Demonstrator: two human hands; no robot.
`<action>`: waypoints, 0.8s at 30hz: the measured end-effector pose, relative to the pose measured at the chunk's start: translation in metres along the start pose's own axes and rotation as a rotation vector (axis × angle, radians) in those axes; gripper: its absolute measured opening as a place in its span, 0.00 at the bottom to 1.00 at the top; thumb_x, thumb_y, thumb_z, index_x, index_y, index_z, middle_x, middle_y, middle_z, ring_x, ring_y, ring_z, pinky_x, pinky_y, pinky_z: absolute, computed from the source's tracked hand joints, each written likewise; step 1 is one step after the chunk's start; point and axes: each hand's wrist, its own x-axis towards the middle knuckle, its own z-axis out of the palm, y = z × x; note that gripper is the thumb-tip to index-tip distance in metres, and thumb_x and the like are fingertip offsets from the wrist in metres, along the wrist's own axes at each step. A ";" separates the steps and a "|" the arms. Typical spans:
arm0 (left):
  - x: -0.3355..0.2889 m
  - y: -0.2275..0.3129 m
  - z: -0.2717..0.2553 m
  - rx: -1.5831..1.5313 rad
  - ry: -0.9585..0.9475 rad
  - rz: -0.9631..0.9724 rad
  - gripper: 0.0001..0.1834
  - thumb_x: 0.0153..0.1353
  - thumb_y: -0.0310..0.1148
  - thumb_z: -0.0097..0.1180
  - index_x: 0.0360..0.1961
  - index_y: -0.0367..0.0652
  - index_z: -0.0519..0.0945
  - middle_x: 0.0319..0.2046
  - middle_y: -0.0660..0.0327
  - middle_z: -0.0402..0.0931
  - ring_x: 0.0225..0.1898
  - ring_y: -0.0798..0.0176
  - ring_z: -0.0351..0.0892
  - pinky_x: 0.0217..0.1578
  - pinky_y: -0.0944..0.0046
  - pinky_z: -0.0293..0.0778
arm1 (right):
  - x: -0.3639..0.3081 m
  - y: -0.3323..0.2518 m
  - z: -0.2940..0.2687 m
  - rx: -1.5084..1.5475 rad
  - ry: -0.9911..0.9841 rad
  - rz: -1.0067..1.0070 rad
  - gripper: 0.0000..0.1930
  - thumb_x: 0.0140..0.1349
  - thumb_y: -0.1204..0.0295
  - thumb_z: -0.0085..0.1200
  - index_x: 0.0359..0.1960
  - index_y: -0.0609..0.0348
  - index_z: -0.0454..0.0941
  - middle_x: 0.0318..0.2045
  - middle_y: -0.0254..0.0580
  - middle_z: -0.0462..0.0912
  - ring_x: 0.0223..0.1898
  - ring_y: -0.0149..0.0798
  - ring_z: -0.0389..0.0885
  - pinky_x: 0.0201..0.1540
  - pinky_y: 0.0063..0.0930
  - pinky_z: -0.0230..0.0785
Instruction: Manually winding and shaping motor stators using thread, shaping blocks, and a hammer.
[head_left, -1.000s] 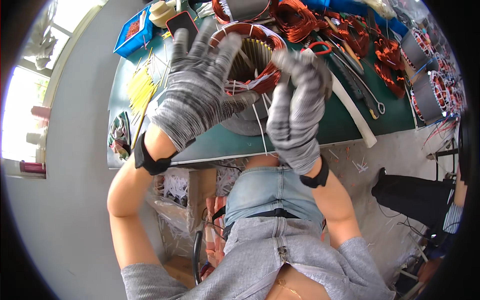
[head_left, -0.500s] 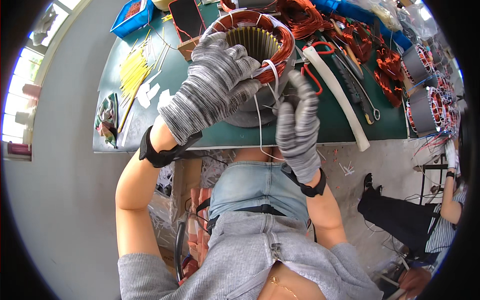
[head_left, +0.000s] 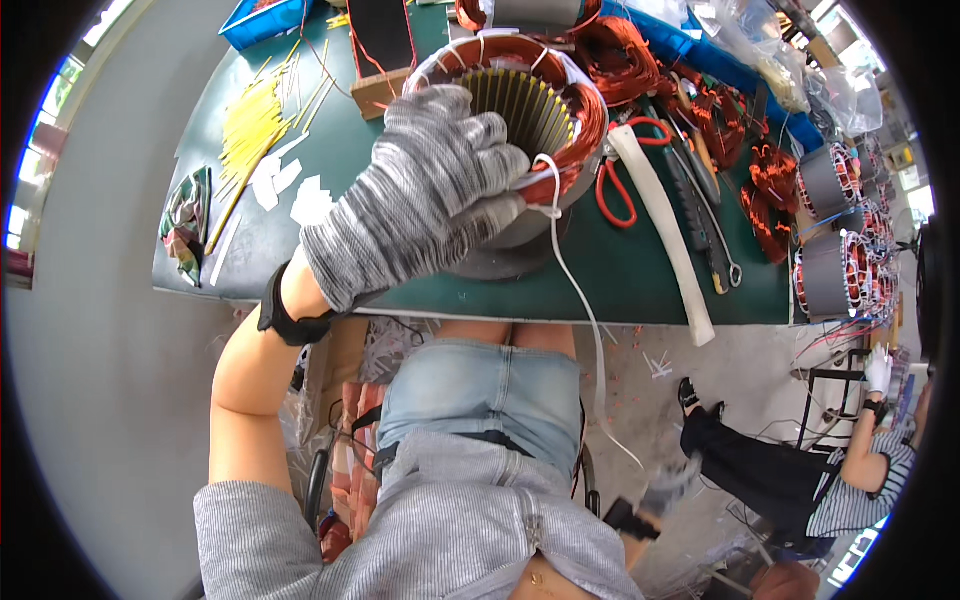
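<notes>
A motor stator [head_left: 530, 232] with red copper windings and yellow slot liners stands on the bench in front of me. My left hand [head_left: 440, 170], in a striped grey knit glove, is closed over the near left of its winding rim. A white cord [head_left: 590, 330] is looped round the winding on the near right side, with a knot at the rim. From that knot it runs down past the bench edge to my right hand [head_left: 668, 488], low beside my right hip. That gloved hand is blurred, but the cord leads into its fingers.
Red-handled scissors [head_left: 617, 205], a pale curved stick [head_left: 665, 235] and several hand tools lie right of the stator. Copper coils [head_left: 615, 60] sit behind it. Yellow strips [head_left: 252, 125] and a phone [head_left: 382, 35] are at left. More stators [head_left: 825, 275] and another person [head_left: 770, 470] are at right.
My right hand has swung from beside the stator down and right to my hip, drawing out the white cord. My left hand stays on the winding. The view has shifted slightly.
</notes>
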 end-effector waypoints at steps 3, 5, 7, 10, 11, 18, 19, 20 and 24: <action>-0.022 -0.009 -0.020 0.026 0.045 -0.047 0.19 0.44 0.33 0.63 0.40 0.40 0.78 0.35 0.54 0.72 0.46 0.45 0.69 0.52 0.49 0.62 | 0.080 -0.144 0.016 0.554 -0.120 0.011 0.16 0.63 0.74 0.41 0.51 0.66 0.67 0.55 0.44 0.65 0.49 0.38 0.71 0.46 0.28 0.68; -0.020 -0.009 -0.016 0.035 0.041 -0.054 0.19 0.45 0.34 0.63 0.39 0.40 0.78 0.35 0.54 0.72 0.46 0.45 0.69 0.51 0.48 0.62 | 0.127 -0.266 0.021 0.636 -0.066 -0.270 0.12 0.62 0.72 0.45 0.44 0.63 0.74 0.41 0.40 0.74 0.43 0.36 0.73 0.47 0.29 0.68; -0.016 -0.010 -0.012 0.056 0.046 -0.035 0.18 0.46 0.35 0.61 0.40 0.40 0.78 0.35 0.54 0.73 0.45 0.45 0.69 0.50 0.49 0.63 | 0.154 -0.332 0.042 0.676 -0.052 -0.639 0.07 0.57 0.75 0.53 0.37 0.60 0.75 0.32 0.37 0.76 0.37 0.31 0.74 0.41 0.25 0.68; -0.002 -0.008 -0.011 0.041 -0.035 -0.073 0.18 0.47 0.35 0.60 0.39 0.39 0.78 0.36 0.54 0.73 0.45 0.45 0.68 0.50 0.49 0.63 | 0.159 -0.348 0.049 1.097 -0.435 -0.493 0.05 0.55 0.78 0.57 0.32 0.59 0.74 0.29 0.33 0.76 0.33 0.24 0.73 0.37 0.19 0.68; -0.004 -0.007 -0.017 0.093 -0.122 -0.100 0.17 0.48 0.36 0.58 0.39 0.39 0.79 0.38 0.53 0.72 0.48 0.45 0.67 0.53 0.50 0.61 | 0.154 -0.349 0.044 1.287 -0.614 -0.148 0.04 0.57 0.75 0.56 0.31 0.58 0.72 0.26 0.29 0.75 0.28 0.22 0.71 0.33 0.19 0.66; -0.010 0.025 -0.006 0.495 -0.043 -0.210 0.20 0.51 0.36 0.52 0.45 0.37 0.76 0.51 0.51 0.69 0.59 0.47 0.61 0.62 0.50 0.53 | 0.150 -0.322 -0.003 1.436 -1.331 -0.048 0.16 0.64 0.66 0.48 0.48 0.63 0.73 0.29 0.36 0.77 0.23 0.22 0.71 0.27 0.15 0.63; -0.011 0.028 -0.007 0.495 -0.075 -0.236 0.20 0.52 0.36 0.51 0.45 0.37 0.75 0.50 0.51 0.70 0.57 0.46 0.63 0.61 0.50 0.54 | 0.151 -0.331 0.005 1.297 -1.016 -0.382 0.13 0.63 0.72 0.46 0.47 0.64 0.73 0.33 0.38 0.79 0.32 0.28 0.75 0.36 0.19 0.66; -0.012 0.029 -0.008 0.496 -0.109 -0.264 0.20 0.52 0.36 0.51 0.45 0.37 0.75 0.48 0.50 0.70 0.56 0.46 0.64 0.61 0.50 0.54 | 0.151 -0.341 0.014 1.136 -0.686 -0.681 0.11 0.63 0.77 0.45 0.46 0.66 0.74 0.38 0.41 0.81 0.41 0.34 0.79 0.45 0.24 0.70; -0.013 0.011 0.010 0.220 -0.056 -0.335 0.25 0.45 0.41 0.55 0.44 0.38 0.75 0.41 0.51 0.72 0.50 0.46 0.67 0.53 0.50 0.61 | 0.173 -0.372 0.029 1.452 -1.024 -0.350 0.08 0.65 0.71 0.44 0.42 0.58 0.72 0.27 0.32 0.77 0.26 0.24 0.72 0.31 0.19 0.70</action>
